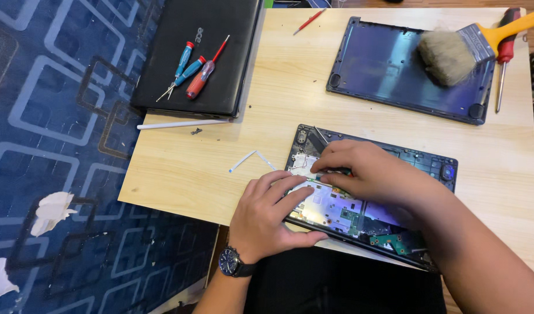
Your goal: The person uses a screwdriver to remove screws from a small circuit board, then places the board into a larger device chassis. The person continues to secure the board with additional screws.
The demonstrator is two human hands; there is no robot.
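On table edge | opened laptop point(418, 166) long axis left-right, slightly tilted | hands: left point(267, 215) spread flat, right point(366, 171) pinching inside

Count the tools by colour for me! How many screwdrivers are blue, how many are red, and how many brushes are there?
Blue-handled screwdrivers: 2
Red-handled screwdrivers: 4
Brushes with a yellow handle: 1
Total: 7 tools

One head-worn camera is looking steeply down from close above the wooden table point(278, 151), facing forward over the person's forearms
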